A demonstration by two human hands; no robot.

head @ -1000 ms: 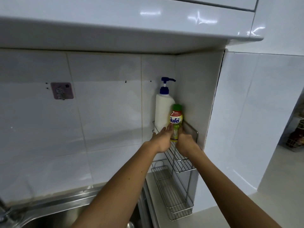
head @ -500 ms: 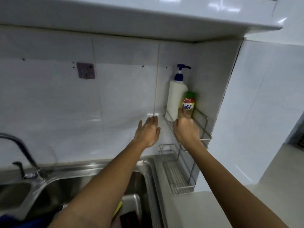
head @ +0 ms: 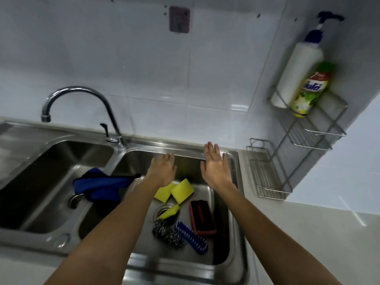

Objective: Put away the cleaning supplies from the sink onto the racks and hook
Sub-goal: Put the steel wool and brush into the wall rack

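My left hand [head: 162, 170] and my right hand [head: 214, 166] hover open and empty over the right sink basin [head: 234, 202]. Below them in the basin lie yellow sponges [head: 182, 191], a steel wool scrubber [head: 167, 233], a blue brush [head: 192, 237] and a red-and-black brush [head: 202, 217]. A blue cloth [head: 98, 185] hangs over the divider between the basins. On the upper wire rack [head: 320, 132] at the right stand a white pump bottle [head: 298, 66] and a green dish soap bottle [head: 310, 89]. The lower rack [head: 267, 177] holds nothing. A pink wall hook [head: 179, 19] sits high on the tiles.
A curved chrome faucet [head: 82, 95] rises behind the divider. The left basin [head: 41, 182] lies to the left. A white countertop [head: 318, 233] runs along the right side, with a wall corner behind the racks.
My right hand let go of the green bottle, which now stands on the upper rack. Both hands dropped from the rack to above the right basin, and the view tilted down to the sink.
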